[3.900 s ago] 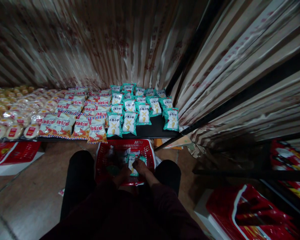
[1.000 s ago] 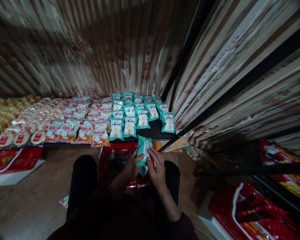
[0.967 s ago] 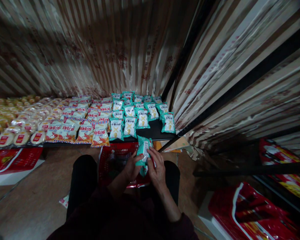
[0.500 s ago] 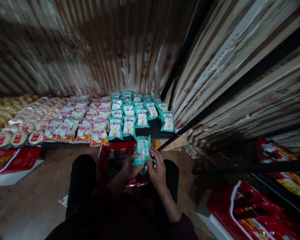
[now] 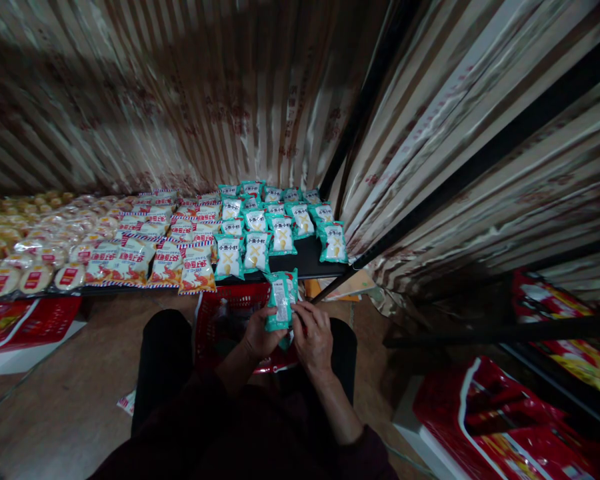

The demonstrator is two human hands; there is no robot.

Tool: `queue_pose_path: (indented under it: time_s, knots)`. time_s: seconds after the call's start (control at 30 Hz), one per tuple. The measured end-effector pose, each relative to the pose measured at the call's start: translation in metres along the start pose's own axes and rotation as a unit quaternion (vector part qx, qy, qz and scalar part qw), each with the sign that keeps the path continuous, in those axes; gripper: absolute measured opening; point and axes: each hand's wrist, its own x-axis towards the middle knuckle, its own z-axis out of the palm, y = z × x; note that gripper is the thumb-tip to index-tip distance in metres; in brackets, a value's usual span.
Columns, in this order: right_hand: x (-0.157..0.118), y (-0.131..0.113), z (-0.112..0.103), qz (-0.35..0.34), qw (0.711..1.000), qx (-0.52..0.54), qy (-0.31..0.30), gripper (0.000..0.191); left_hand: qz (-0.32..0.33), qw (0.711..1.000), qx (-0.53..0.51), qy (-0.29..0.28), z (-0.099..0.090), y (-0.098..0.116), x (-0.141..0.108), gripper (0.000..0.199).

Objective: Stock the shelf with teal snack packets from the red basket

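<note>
Hands: a teal snack packet (image 5: 281, 300) is held upright between the left hand (image 5: 259, 333) and the right hand (image 5: 313, 335), its printed back turned toward the camera.
Fingers: the fingers of both hands are closed on the packet's lower half, one hand at each side.
Packet position: it is held above the red basket (image 5: 215, 327), just in front of the shelf's front edge.
Basket: it is set on the floor between the knees, below the shelf (image 5: 307, 261).
Shelf: rows of teal packets (image 5: 257, 227) are laid toward its right end, with orange-and-white packets (image 5: 166, 243) beside them on the left.
</note>
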Motion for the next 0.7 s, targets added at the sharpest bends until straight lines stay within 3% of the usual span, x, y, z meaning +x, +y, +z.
queue_pose_path:
  time_s: [0.27,0.33,0.4,0.47,0.53,0.63,0.7]
  knots:
    - [-0.005,0.004,0.000,0.041,0.998,0.011,-0.036,0.027,0.035,0.994,0.101,0.022,0.004,0.004,-0.004,0.039]
    - [-0.005,0.003,0.000,0.060,0.997,0.015,-0.051,0.034,0.064,0.983,0.170,0.035,0.002,0.005,-0.005,0.036]
    - [-0.006,0.002,0.000,0.083,0.994,0.020,-0.069,0.041,0.113,0.943,0.308,0.048,-0.001,0.006,-0.005,0.031]
    - [-0.008,0.001,0.000,0.103,0.990,0.030,-0.089,0.046,0.165,0.877,0.448,0.052,-0.003,0.006,-0.006,0.028]
    - [-0.010,0.003,0.001,0.123,0.985,0.043,-0.110,0.048,0.200,0.830,0.520,0.044,-0.002,0.007,-0.007,0.032]
    - [-0.013,0.006,0.003,0.164,0.975,0.075,-0.129,0.052,0.230,0.800,0.553,0.026,0.003,0.010,-0.009,0.049]
    - [-0.014,0.008,0.004,0.183,0.970,0.103,-0.120,0.053,0.230,0.809,0.541,0.018,0.007,0.012,-0.010,0.057]
